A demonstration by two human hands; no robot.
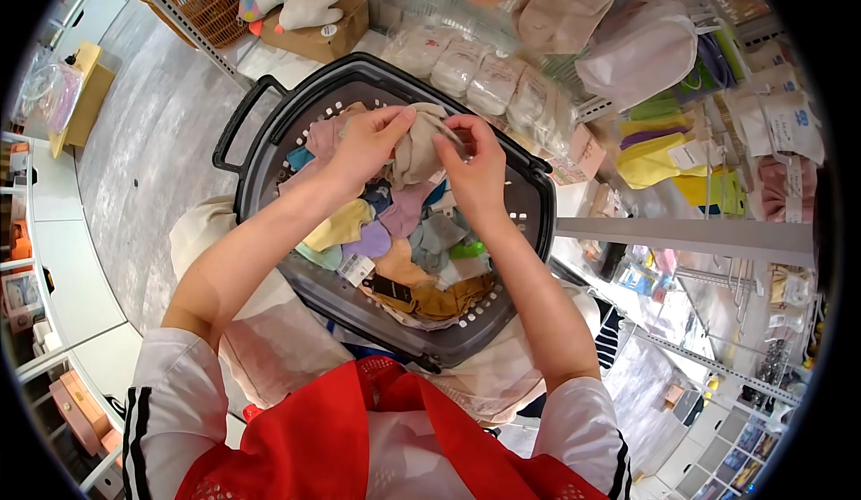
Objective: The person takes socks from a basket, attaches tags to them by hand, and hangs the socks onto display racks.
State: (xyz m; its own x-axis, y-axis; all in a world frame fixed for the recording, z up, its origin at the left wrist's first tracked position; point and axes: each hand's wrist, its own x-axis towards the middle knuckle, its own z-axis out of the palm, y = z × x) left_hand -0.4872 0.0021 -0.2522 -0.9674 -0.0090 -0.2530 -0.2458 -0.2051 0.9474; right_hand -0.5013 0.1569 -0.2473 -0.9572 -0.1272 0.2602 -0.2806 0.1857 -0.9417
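Observation:
Over the far half of a dark grey plastic basket (pixel 305 271), both my hands hold one beige piece of cloth (pixel 419 152); its exact kind is hard to make out. My left hand (pixel 369 146) pinches its left edge between thumb and fingers. On the other side, my right hand (pixel 473 164) has its fingers and thumb closed on the right edge. Beneath them the basket holds several small folded fabric items that look like socks, among them a yellow one (pixel 341 224), a lilac one (pixel 371 241) and a mustard one (pixel 448 298). A white tag (pixel 356 269) lies among them.
Shelving at the right carries plastic-wrapped packs (pixel 493 83), a white bag (pixel 641 47) and hanging yellow fabric (pixel 650 164). A grey shelf bar (pixel 686 234) juts in at the right. Far left stand a wicker basket (pixel 208 2) and a cardboard box (pixel 327 29) with plush toys.

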